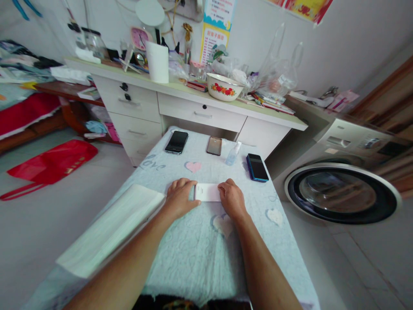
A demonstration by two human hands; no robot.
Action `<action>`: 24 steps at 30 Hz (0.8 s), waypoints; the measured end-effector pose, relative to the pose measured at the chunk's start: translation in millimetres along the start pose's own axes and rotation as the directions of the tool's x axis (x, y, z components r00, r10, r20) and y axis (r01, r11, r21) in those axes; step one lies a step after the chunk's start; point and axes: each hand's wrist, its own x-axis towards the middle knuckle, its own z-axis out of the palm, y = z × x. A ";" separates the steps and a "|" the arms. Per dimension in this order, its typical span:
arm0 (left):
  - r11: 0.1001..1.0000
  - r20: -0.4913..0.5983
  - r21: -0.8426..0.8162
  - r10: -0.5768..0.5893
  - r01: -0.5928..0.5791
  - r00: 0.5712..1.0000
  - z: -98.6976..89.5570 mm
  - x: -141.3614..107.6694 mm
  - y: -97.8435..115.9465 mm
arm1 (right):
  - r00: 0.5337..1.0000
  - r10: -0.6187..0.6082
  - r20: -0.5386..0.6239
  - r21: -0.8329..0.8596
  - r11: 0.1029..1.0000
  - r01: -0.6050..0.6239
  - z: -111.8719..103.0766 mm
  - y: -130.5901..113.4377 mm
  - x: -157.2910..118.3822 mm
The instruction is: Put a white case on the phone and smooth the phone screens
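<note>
A flat white rectangle (209, 192) with small dark print near its left end lies low over the cloth-covered table; its exact kind cannot be made out. My left hand (179, 199) grips the left end, thumb and forefinger at opposite corners. At the right end, my right hand (232, 199) has its fingers curled and pinched on the edge. Beyond the hands are a dark-screened phone (177, 142), a brownish phone case (214, 146), a small clear spray bottle (233, 153) and a second phone (257, 167) in a blue case.
A folded whitish cloth or paper (112, 230) lies beside my left forearm. Behind the table stands a white desk (200, 107) bearing a floral bowl (225, 87) and a paper roll (157, 62). To the right is a washing machine (342, 146); a red bag (53, 163) lies on the floor.
</note>
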 end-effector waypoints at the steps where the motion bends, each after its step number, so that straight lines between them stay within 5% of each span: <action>1: 1.000 -0.001 0.000 0.000 0.000 1.000 0.2 0.0 -0.1 | 1.000 -0.003 -0.001 0.000 1.000 0.003 0.0 -0.5 -0.2; 24: 1.000 -0.017 0.013 0.020 -0.020 1.000 -0.1 -0.6 -1.0 | 1.000 0.008 -0.010 -0.025 1.000 -0.009 -1.2 2.9 -1.0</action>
